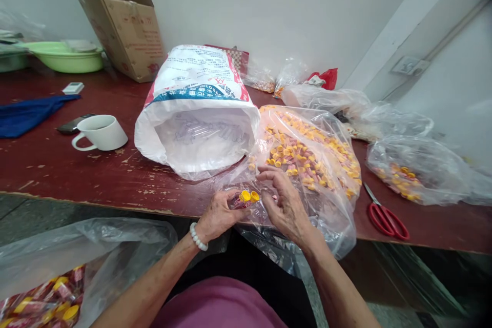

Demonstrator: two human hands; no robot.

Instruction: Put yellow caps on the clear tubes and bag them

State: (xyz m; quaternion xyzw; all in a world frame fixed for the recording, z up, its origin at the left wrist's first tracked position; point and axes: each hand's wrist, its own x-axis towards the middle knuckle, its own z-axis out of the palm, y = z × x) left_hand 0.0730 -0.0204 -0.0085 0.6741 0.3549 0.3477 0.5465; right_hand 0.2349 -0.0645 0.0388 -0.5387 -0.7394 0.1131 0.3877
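Note:
My left hand [222,213], with a white bead bracelet at the wrist, is closed on small yellow-capped tubes [246,197] at the table's front edge. Two yellow round ends show; the reddish bodies are partly hidden by my fingers. To the right, my right hand [286,207] has its fingers apart and curved, with nothing visible in them. It is over the near part of a clear plastic bag [338,225] that holds many yellow-and-pink pieces [295,156]. Behind my left hand lies a white printed sack [196,113], its mouth facing me, with clear plastic items inside.
Red-handled scissors [386,220] lie at right, near another bag [426,164] of yellow pieces. On the left are a white mug [100,132], a blue cloth [34,114], a green basin [67,60] and a cardboard box [132,36]. Below left sits a bag [126,246] of yellow-capped tubes.

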